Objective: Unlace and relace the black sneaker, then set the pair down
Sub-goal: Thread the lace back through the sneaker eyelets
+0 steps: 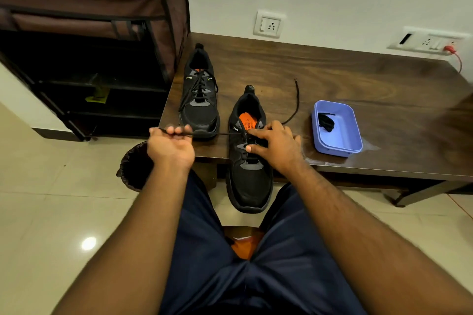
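Observation:
Two black sneakers stand on the dark wooden table [345, 79]. The laced sneaker [201, 100] sits at the far left. The nearer sneaker [249, 181] has an orange insole and its toe hangs over the table's front edge. My left hand [170, 144] pinches one end of its black lace [217, 133] and holds it taut out to the left. My right hand [273, 146] rests on the sneaker's tongue, fingers and thumb at the eyelets. The lace's other end [297, 100] trails loose on the table behind the sneaker.
A lilac plastic tray [340, 140] with a black lace bundle inside sits to the right of my right hand. A dark shoe rack [84, 59] stands at the left. A dark bin [134, 166] is under the table corner. Wall sockets are behind.

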### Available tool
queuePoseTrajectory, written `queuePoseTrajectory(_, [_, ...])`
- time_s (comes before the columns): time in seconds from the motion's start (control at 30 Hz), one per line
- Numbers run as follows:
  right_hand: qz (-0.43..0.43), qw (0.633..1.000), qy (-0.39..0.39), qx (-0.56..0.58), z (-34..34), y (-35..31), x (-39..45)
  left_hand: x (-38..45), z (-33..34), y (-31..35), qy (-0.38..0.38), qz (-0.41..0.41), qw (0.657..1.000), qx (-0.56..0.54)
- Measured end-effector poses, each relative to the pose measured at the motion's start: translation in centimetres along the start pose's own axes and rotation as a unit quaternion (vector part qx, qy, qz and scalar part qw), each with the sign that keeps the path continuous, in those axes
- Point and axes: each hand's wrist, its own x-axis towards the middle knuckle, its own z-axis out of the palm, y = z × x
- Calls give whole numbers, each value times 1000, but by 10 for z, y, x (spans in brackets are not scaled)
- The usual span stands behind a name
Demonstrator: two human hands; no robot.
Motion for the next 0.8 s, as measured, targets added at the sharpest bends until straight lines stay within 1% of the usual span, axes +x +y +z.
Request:
queuePoseTrajectory(0.03, [1,1000,5,0,2,-1,-1,1,0,6,-6,29,997,65])
queuePoseTrajectory(0.07, [4,1000,10,1,3,0,-1,1,0,6,-16,75,981,178])
queuePoseTrajectory(0.1, [6,1000,14,3,3,0,-1,0,-1,1,-36,125,940,315])
queuePoseTrajectory(0.13, [5,1000,15,5,3,0,-1,-1,-3,-6,-69,175,875,446])
queuePoseTrajectory(0.17, [3,1000,14,5,2,0,-1,-1,-4,-16,-119,212,796,554])
queuePoseTrajectory(0.2, [1,1000,11,3,2,0,-1,0,-5,-27,-176,226,714,639])
queuePoseTrajectory(0.23, [-1,1000,10,0,2,0,0,-1,-4,-38,-222,224,639,702])
queuePoseTrajectory(0.27, [-3,1000,12,-1,2,-1,0,-1,-3,-47,-246,207,586,744])
queuePoseTrajectory(0.3, [-5,1000,14,-1,2,-1,-1,-3,-2,-54,-253,187,559,768])
queuePoseTrajectory(0.33, [-5,1000,14,3,3,0,-1,-3,-2,-58,-252,175,551,776])
queuePoseTrajectory(0.37, [-4,1000,13,10,3,1,-1,-4,-3,-60,-251,172,559,771])
queuePoseTrajectory(0.4, [-4,1000,9,17,4,2,-1,-4,-5,-58,-238,180,573,763])
queuePoseTrajectory(0.43, [-2,1000,6,22,4,3,-1,-5,-8,-53,-210,209,594,748])
queuePoseTrajectory(0.47, [1,1000,3,28,4,5,0,-1,-14,-44,-157,250,621,726])
queuePoseTrajectory(0.5, [3,999,2,33,4,5,2,7,-23,-31,-80,286,669,682])
queuePoseTrajectory(0.53, [5,999,1,39,3,5,3,15,-31,-14,10,306,726,615])
queuePoseTrajectory(0.57, [3,999,0,42,4,5,3,23,-40,4,87,308,779,539])
queuePoseTrajectory(0.6, [1,999,-1,48,5,4,4,29,-46,20,137,297,814,480])
queuePoseTrajectory(0.63, [2,998,0,58,6,5,4,31,-50,29,167,280,825,461])
queuePoseTrajectory(0.67, [1,998,3,69,8,5,5,30,-51,32,185,273,803,496])
queuePoseTrajectory(0.7, [-1,997,8,79,10,5,5,25,-50,31,192,290,744,571])
queuePoseTrajectory(0.73, [-2,996,12,88,12,7,4,15,-46,25,176,338,661,647])
queuePoseTrajectory(0.77, [-4,995,14,94,13,7,4,2,-41,17,128,406,588,688])
queuePoseTrajectory(0.8, [-5,994,17,105,15,7,3,-8,-36,5,52,458,536,708])
